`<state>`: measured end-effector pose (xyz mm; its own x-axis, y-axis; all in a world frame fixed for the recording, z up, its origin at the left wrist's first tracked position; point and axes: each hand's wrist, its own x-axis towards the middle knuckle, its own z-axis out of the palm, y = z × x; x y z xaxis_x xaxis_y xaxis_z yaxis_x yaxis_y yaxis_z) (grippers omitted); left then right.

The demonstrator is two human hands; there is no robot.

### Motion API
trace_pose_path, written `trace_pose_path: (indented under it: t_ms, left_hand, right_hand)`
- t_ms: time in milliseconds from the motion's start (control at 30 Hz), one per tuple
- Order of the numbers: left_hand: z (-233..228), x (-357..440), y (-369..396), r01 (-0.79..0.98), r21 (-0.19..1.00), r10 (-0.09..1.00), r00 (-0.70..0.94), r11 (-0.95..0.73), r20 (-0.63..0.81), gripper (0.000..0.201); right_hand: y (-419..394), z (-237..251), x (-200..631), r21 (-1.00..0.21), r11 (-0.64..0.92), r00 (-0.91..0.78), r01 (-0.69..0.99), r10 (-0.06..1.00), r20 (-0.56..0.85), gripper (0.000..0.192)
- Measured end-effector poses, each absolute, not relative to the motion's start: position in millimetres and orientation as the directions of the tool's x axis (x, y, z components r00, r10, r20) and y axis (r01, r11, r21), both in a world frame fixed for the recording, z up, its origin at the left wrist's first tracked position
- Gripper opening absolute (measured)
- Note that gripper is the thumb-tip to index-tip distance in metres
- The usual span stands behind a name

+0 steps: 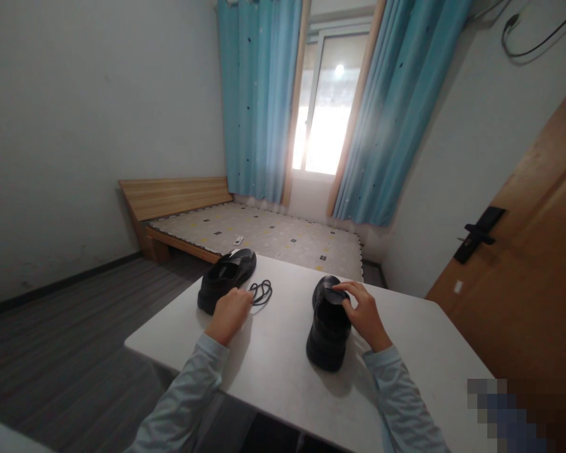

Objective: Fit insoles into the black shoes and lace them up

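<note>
Two black shoes rest on a white table. My left hand (233,313) is closed on a looped black shoelace (263,293), just above the tabletop. Beside that hand, the left shoe (226,277) points away toward the bed. My right hand (362,309) touches the tongue of the right shoe (329,333), with the thumb and fingertips closed on it. The right shoe's heel faces me. Part of its opening is hidden behind the fingers.
The white table (283,352) has edges near me and on both sides. Beyond it stands a bed (283,229) with a small white object (238,240) on its mattress. A wooden door (523,251) is at the right, and blue curtains (259,100) flank the window.
</note>
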<state>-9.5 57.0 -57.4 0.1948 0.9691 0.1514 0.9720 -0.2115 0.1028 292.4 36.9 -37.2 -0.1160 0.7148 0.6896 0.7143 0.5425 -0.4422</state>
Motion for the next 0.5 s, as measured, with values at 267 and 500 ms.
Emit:
trace_pose_path:
  t_ms: [267, 500]
  left_hand:
    - [-17.7, 34.1, 51.5, 0.947, 0.148, 0.923, 0.228, -0.284, 0.308, 0.023]
    - [8.6, 65.5, 54.3, 0.821, 0.322, 0.795, 0.238, -0.471, 0.557, 0.017]
  right_hand:
    - [38.1, -38.3, 297.5, -0.459, 0.525, -0.087, 0.717, 0.721, 0.688, 0.032]
    - [39.4, -39.6, 300.2, -0.457, 0.523, -0.081, 0.72, 0.717, 0.692, 0.032]
